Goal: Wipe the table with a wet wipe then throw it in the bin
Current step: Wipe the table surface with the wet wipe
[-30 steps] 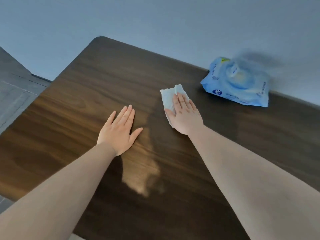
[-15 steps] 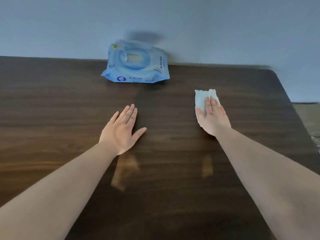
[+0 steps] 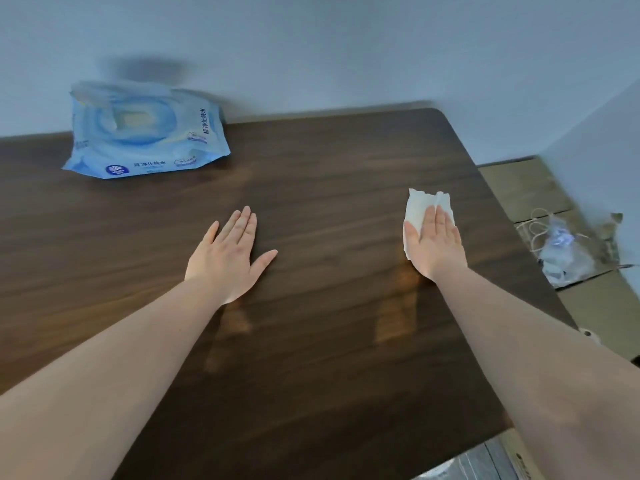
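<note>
A dark wooden table (image 3: pixel 329 161) fills most of the view. My right hand (image 3: pixel 437 245) lies flat on a white wet wipe (image 3: pixel 418 206), pressing it onto the table's right part; the wipe sticks out past my fingertips and thumb. My left hand (image 3: pixel 230 256) rests flat and open on the table's middle, holding nothing. No bin is visible.
A blue pack of wet wipes (image 3: pixel 142 133) lies at the back left against the grey wall. Beyond the table's right edge, cardboard (image 3: pixel 526 188) covers the floor with a crumpled clear plastic bag (image 3: pixel 562 258) on it.
My right hand has slid the wipe rightward across the table, toward its right edge. The view has turned right; the left hand stays flat in place.
</note>
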### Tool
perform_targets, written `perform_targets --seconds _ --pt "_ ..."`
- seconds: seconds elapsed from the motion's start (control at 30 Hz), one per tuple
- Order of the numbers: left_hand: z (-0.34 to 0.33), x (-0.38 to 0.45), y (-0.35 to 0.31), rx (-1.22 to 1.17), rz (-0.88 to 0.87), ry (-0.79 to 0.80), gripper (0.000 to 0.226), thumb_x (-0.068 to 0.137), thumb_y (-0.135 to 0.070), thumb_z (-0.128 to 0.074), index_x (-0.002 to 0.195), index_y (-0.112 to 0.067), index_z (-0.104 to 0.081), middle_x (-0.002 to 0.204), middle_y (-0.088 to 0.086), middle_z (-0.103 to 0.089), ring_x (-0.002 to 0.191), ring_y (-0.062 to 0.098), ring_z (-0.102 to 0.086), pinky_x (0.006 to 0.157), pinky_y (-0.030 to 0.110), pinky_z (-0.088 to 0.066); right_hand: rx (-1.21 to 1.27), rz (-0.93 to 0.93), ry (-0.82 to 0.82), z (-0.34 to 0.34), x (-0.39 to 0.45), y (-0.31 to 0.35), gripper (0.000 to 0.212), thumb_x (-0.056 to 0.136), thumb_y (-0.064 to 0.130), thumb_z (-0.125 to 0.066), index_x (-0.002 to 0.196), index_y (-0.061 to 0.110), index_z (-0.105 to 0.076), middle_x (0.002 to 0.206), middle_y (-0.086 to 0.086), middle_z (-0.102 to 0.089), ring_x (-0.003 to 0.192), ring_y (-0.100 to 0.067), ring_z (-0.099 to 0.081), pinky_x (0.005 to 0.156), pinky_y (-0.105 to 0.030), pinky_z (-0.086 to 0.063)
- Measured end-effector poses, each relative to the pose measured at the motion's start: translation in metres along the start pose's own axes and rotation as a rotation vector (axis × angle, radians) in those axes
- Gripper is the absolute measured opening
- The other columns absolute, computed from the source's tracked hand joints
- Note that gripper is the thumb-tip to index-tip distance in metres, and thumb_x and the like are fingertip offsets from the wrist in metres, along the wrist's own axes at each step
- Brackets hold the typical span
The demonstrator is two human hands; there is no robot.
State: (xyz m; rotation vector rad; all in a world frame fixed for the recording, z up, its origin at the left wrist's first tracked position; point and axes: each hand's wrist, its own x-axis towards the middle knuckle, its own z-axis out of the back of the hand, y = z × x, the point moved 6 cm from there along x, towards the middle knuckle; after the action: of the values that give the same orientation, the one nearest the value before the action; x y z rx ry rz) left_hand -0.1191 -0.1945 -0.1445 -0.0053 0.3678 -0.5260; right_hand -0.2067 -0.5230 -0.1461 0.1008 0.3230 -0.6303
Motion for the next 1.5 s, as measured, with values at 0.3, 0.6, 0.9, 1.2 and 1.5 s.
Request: perform_targets --seconds 0.3,0.6,0.9,1.2,1.5 --pt "-0.002 -0.075 0.045 -0.077 0.115 -0.043 0.075 0.092 -0.061 -0.012 0.150 -0.017 0.006 0.160 -0.002 0.009 0.146 0.012 0.008 0.118 0.035 0.001 -0.006 0.147 0.011 -0.025 -0.078 0.078 0.067 0.097 0.048 -0.008 0.150 0.011 0.007 0.161 -0.006 0.007 0.147 -0.019 0.009 0.120 -0.036 0.004" --pt "-0.029 -0.209 0.179 -0.118 0.391 -0.118 0.075 0.092 -0.060 -0.009 0.150 -0.014 0.003 0.160 -0.001 0.006 0.146 0.012 0.008 0.119 0.035 -0.001 -0.049 0.602 0.023 -0.062 -0.196 0.285 0.066 0.097 0.049 -0.008 0.150 0.012 0.009 0.160 -0.005 0.011 0.147 -0.018 0.012 0.120 -0.035 0.007" --pt "-0.084 -0.376 0.333 -0.193 0.864 -0.115 0.088 0.084 -0.066 -0.010 0.150 -0.007 -0.004 0.160 0.007 -0.002 0.147 0.019 0.000 0.119 0.042 -0.009 -0.121 0.893 0.059 -0.096 -0.299 0.449 0.066 0.098 0.048 -0.007 0.149 0.011 0.009 0.160 -0.005 0.012 0.146 -0.018 0.014 0.119 -0.034 0.010" --pt "-0.100 -0.405 0.351 -0.215 0.910 -0.227 0.085 0.085 -0.070 -0.004 0.151 -0.016 -0.002 0.160 -0.001 -0.001 0.147 0.013 0.001 0.119 0.039 -0.003 -0.175 1.142 0.056 -0.121 -0.376 0.577 0.067 0.098 0.049 -0.010 0.150 0.010 0.005 0.160 -0.006 0.008 0.147 -0.019 0.012 0.119 -0.035 0.008" --pt "-0.101 -0.404 0.356 -0.306 0.927 -0.287 0.084 0.085 -0.074 -0.009 0.151 -0.024 0.001 0.160 -0.006 0.002 0.146 0.010 0.006 0.119 0.038 0.003 -0.136 1.315 0.058 -0.143 -0.430 0.683 0.065 0.099 0.047 -0.016 0.151 0.011 0.000 0.161 -0.008 0.001 0.148 -0.023 0.006 0.120 -0.037 0.004"
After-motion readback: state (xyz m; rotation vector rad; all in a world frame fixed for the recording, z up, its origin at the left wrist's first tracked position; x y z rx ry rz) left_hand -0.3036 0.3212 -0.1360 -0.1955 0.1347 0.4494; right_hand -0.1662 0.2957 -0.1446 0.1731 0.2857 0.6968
